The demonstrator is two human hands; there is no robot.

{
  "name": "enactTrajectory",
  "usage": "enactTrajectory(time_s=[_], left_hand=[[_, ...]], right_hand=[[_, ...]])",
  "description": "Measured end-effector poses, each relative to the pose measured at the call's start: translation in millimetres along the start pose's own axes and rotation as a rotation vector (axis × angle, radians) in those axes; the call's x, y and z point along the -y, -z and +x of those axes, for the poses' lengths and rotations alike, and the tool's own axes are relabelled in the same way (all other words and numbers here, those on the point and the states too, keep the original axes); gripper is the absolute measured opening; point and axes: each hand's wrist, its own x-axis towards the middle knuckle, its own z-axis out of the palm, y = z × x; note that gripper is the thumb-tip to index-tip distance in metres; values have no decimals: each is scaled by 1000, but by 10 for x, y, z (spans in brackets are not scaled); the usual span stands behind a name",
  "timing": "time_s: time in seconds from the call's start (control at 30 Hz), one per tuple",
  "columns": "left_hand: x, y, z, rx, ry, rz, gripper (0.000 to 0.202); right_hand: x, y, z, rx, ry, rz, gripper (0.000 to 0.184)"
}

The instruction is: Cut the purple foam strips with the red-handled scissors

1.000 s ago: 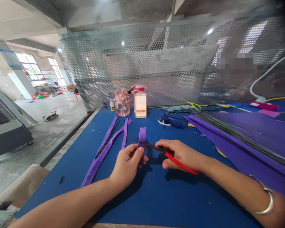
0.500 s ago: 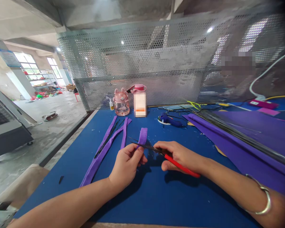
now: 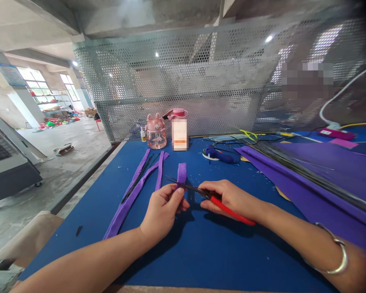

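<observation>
"The left hand (image 3: 164, 207) and the right hand (image 3: 232, 199): what are they gripping?"

"The left is closed, pinching the lower part of a narrow purple cloth-like strip (image 3: 181, 173) between thumb and fingers. The right is curled around metal scissors with dark blades and a red handle (image 3: 228, 210)."

"Where is that strip, measured from the scissors?"

"At their blades, just above the left thumb. The blades cross it with their tips pointing left, slightly apart. I cannot tell whether they cut into it."

"What lies to the left of the scissors?"

"Several long, flat purple strips (image 3: 118, 217) on a blue worktop (image 3: 201, 256), with thin black rods (image 3: 137, 179) among them."

"And beyond the scissors?"

"A dark blue hand tool (image 3: 221, 155) lies on its side. Farther back stands a clear, rounded bottle with a pink, eared lid (image 3: 156, 136), just beside a pink-lidded container (image 3: 179, 113) whose body is blurred out."

"To their right?"

"A broad purple sheet (image 3: 317, 203), with a bundle of slender black rods (image 3: 308, 173) lying along it."
</observation>
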Motion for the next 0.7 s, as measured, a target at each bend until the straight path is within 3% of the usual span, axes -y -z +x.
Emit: enactTrajectory(time_s=[0.43, 0.6, 0.7], left_hand=[[12, -5, 23, 11, 40, -61, 45], [32, 16, 29, -20, 5, -60, 42], [30, 19, 20, -41, -25, -47, 40]], right_hand=[[-32, 14, 11, -28, 11, -35, 24], [-4, 64, 3, 40, -23, -67, 51], [-1, 75, -1, 62, -9, -73, 56]])
